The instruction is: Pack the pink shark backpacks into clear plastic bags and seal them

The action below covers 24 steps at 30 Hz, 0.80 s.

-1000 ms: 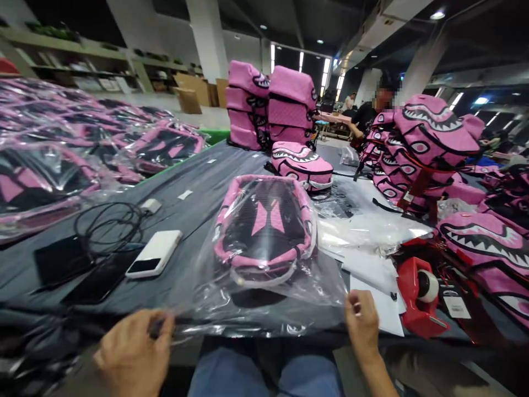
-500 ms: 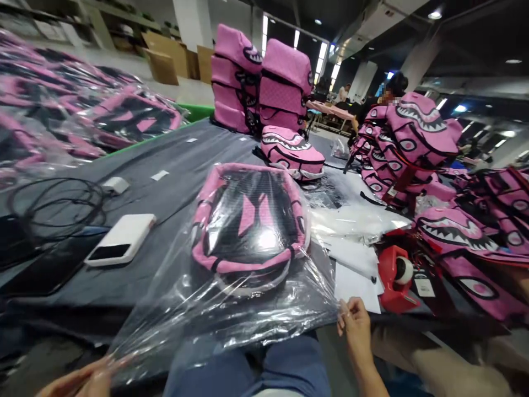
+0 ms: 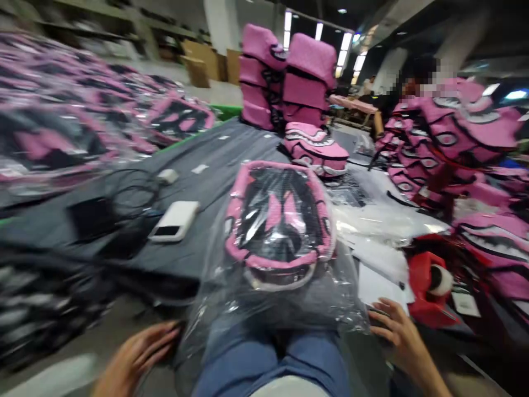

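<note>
In front of me a pink and black backpack (image 3: 278, 218) lies inside a clear plastic bag (image 3: 330, 306), its black back panel with two pink shapes facing up. The bag's loose mouth hangs over the table edge onto my lap. Just left of that film, below the table edge, my left hand (image 3: 142, 353) has its fingers stretched out with nothing in them. My right hand (image 3: 392, 328), fingers spread, is by the bag's right corner; whether it touches the film is unclear. A red tape dispenser (image 3: 430, 286) stands beyond my right hand.
A white power bank (image 3: 176, 220), a dark phone (image 3: 124, 240) and a coiled cable (image 3: 134, 193) lie to the left. Bagged backpacks (image 3: 53, 138) are heaped at far left. Pink backpacks (image 3: 308, 80) are stacked behind, more (image 3: 446, 138) on the right, near a person.
Both hands have come off their pinch on the bag's mouth and opened. The stretched film has slackened and dropped toward my lap. The view has turned left.
</note>
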### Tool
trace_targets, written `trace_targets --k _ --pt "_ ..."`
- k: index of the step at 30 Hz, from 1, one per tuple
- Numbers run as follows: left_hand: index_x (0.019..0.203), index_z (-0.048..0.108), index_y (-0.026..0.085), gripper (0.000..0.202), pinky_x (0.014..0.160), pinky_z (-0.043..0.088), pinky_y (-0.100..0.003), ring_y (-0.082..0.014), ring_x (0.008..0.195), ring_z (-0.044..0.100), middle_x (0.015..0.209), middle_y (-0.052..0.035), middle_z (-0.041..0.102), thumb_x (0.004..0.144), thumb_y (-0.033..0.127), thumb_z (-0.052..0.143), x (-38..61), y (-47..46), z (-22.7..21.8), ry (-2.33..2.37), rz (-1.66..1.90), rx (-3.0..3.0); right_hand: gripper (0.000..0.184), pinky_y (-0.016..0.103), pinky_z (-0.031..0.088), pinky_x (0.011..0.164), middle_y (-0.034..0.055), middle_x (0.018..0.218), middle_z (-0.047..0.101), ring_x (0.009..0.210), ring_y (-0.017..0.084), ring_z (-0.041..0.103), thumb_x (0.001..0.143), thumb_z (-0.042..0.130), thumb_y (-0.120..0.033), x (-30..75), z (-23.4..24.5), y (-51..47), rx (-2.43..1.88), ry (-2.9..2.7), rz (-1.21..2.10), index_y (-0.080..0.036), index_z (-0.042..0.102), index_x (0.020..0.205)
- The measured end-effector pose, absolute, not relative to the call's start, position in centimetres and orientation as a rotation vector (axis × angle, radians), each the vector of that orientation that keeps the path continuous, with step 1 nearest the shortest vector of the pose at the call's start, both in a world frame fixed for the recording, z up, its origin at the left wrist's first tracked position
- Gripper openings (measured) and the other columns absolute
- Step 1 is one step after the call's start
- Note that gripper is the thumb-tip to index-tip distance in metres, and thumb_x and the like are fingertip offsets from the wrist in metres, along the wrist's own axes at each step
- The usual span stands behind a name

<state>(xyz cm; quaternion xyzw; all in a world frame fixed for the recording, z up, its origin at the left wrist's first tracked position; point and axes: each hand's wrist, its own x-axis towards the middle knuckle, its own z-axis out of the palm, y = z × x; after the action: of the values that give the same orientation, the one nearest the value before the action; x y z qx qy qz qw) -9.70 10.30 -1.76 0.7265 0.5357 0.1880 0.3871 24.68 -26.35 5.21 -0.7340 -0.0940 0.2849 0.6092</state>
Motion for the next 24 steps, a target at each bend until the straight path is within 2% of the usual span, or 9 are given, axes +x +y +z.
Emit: trace_targets --k 2,5,6,8,12,15,19,22,24 --pt "0.111 0.068 0.019 0.085 0.086 0.059 -0.041 -0.0306 0.103 0.073 0.111 -0.0174 0.076 0.079 0.09 0.034 -12.5 9.7 0.3 1.295 0.468 1.532 0.065 0.038 0.057 0.062 0.0121 0.101 0.07 0.081 0.028 0.071 0.063 0.077 -0.07 26.2 5.0 -24.3 -1.794 -0.149 0.7 -0.023 0.064 0.106" --pt "0.085 0.068 0.018 0.079 0.076 0.056 -0.037 -0.0271 0.083 0.071 0.085 -0.0097 0.075 0.063 0.092 0.056 -11.9 9.4 2.4 1.177 0.474 1.235 0.063 0.03 0.044 0.046 0.0031 0.066 0.063 0.055 0.021 0.059 0.066 0.062 -0.082 26.8 4.6 -20.6 -2.093 -0.306 0.666 -0.022 0.062 0.086" --pt "0.078 0.065 0.018 0.074 0.072 0.054 -0.034 -0.024 0.075 0.068 0.075 -0.0057 0.071 0.06 0.09 0.062 -11.1 9.4 2.7 1.192 0.501 1.24 0.064 0.03 0.042 0.046 0.0014 0.059 0.059 0.051 0.02 0.056 0.067 0.056 -0.086 26.7 4.5 -19.8 -2.185 -0.386 0.613 -0.023 0.06 0.079" --pt "0.072 0.062 0.018 0.07 0.068 0.05 -0.03 -0.0197 0.07 0.062 0.069 -0.0012 0.064 0.06 0.087 0.064 -9.4 9.1 2.7 1.199 0.572 1.252 0.067 0.031 0.041 0.047 0.0004 0.051 0.054 0.048 0.02 0.053 0.069 0.046 -0.091 26.3 4.4 -19.1 -2.331 -0.517 0.469 -0.024 0.054 0.069" --pt "0.074 0.059 0.02 0.068 0.068 0.053 -0.03 -0.0197 0.073 0.064 0.076 -0.0019 0.067 0.062 0.086 0.064 -8.4 7.9 2.1 1.211 0.63 1.184 0.065 0.033 0.043 0.053 0.0004 0.05 0.055 0.049 0.021 0.054 0.079 0.034 -0.088 26.1 4.1 -19.4 -2.427 -0.634 0.276 -0.026 0.053 0.071" --pt "0.069 0.054 0.022 0.068 0.067 0.055 -0.031 -0.0186 0.065 0.064 0.067 -0.0001 0.065 0.057 0.088 0.064 -9.4 8.5 2.2 1.254 0.689 1.21 0.063 0.031 0.041 0.051 -0.0007 0.053 0.054 0.05 0.02 0.052 0.078 0.04 -0.087 26.3 4.2 -19.4 -2.383 -0.59 0.25 -0.026 0.055 0.077" --pt "0.07 0.049 0.024 0.065 0.053 0.047 -0.026 -0.0142 0.047 0.053 0.049 0.0057 0.053 0.058 0.085 0.068 -11.0 10.3 2.9 1.253 0.761 1.321 0.065 0.026 0.042 0.049 -0.0052 0.056 0.046 0.049 0.014 0.045 0.063 0.064 -0.087 27.0 4.9 -18.3 -2.115 -0.358 0.515 -0.024 0.05 0.074" --pt "0.093 0.054 0.025 0.074 0.043 0.039 -0.022 -0.0122 0.041 0.047 0.049 0.0099 0.052 0.049 0.078 0.081 -11.5 10.8 3.3 1.197 0.772 1.097 0.061 0.025 0.044 0.05 -0.0085 0.057 0.047 0.047 0.012 0.045 0.061 0.08 -0.071 27.2 4.9 -18.0 -1.858 -0.263 0.677 -0.024 0.057 0.091" --pt "0.107 0.055 0.026 0.085 0.046 0.044 -0.023 -0.0125 0.046 0.052 0.056 0.0096 0.057 0.043 0.071 0.087 -11.6 10.6 3.3 1.221 0.771 0.96 0.058 0.024 0.042 0.046 -0.0091 0.056 0.048 0.043 0.011 0.043 0.063 0.084 -0.063 27.2 4.6 -18.4 -1.68 -0.277 0.703 -0.025 0.059 0.099"
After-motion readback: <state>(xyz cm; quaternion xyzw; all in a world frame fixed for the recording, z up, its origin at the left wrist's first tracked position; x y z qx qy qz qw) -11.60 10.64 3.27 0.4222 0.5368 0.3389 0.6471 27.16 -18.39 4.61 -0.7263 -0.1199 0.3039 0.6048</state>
